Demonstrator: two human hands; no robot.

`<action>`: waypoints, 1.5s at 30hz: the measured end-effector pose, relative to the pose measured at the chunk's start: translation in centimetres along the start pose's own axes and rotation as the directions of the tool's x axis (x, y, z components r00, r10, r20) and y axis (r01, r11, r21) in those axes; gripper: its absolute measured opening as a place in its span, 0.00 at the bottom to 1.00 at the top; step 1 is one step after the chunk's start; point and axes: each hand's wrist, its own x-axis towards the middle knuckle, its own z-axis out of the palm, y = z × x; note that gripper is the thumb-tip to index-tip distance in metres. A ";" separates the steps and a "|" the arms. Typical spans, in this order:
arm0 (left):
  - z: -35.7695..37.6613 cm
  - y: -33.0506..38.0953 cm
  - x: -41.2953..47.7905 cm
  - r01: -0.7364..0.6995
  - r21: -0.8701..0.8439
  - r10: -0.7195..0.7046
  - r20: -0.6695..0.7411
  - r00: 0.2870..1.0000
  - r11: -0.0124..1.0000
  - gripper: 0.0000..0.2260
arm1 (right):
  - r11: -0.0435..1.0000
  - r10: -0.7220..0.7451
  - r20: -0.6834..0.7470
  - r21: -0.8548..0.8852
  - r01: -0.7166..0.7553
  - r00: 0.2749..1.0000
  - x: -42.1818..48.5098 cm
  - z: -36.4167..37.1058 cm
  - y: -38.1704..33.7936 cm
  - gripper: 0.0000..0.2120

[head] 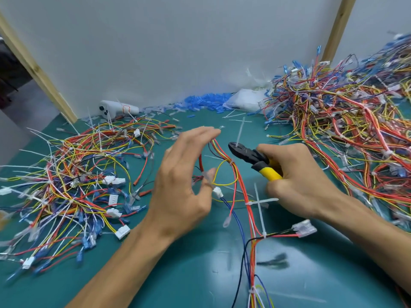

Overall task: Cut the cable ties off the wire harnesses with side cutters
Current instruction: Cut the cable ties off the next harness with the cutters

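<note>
Currently grips the side cutters [253, 158] in the right hand [298, 181]: fingers curled tight round the yellow handles, black head pointing up-left toward the left hand [180, 181]. Shows a loose cable tie [240, 132] standing nearly upright at the cutter tip; not determinable whether pinched in the jaws or lying behind them. Presents the left hand spread and relaxed, fingers straight, thumb blurred, clasping nothing visible.

Note the wire harness [233, 172] directly between the two hands, on the green mat [178, 274]. Upper end just beside the left fingertips, contact not determinable. Red, orange, yellow and blue leads running down between the forearms to the bottom edge.

Note the cutter head just right of the harness's upper run, near but apart from the upper tie [231, 162].

Note three further ties along the trunk:
- middle tie [249, 203], below the right hand, tail pointing right;
- lower tie [264, 235], beside a white connector [304, 228], tail pointing up;
- bottom tie [252, 291], near the frame edge.

Left of the left hand: left pile [77, 174] of loose harnesses. Right of the right hand: right pile [344, 118], larger, against the white wall [178, 52]. At the wall foot: blue terminals [204, 101].
</note>
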 end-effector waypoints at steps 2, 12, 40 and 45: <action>0.5 -0.3 0.2 0.053 0.058 -0.052 -0.016 0.999 0.997 0.34 | 1.000 -0.015 -0.001 0.010 0.015 1.000 0.0 0.0 -0.1 0.11; 0.0 -2.6 0.8 0.209 -0.114 -0.218 -0.069 0.973 0.971 0.26 | 1.000 -0.013 -0.028 0.013 0.014 1.000 0.0 -0.4 0.0 0.10; 0.3 1.9 0.2 0.270 -0.064 -0.254 0.185 0.949 0.961 0.12 | 0.981 -0.107 -0.029 -0.163 0.101 0.994 -0.1 0.1 0.1 0.14; 0.4 1.7 0.0 0.276 -0.114 -0.266 0.099 0.959 0.954 0.12 | 0.999 -0.011 -0.090 -0.049 0.006 0.996 0.1 -0.1 0.3 0.09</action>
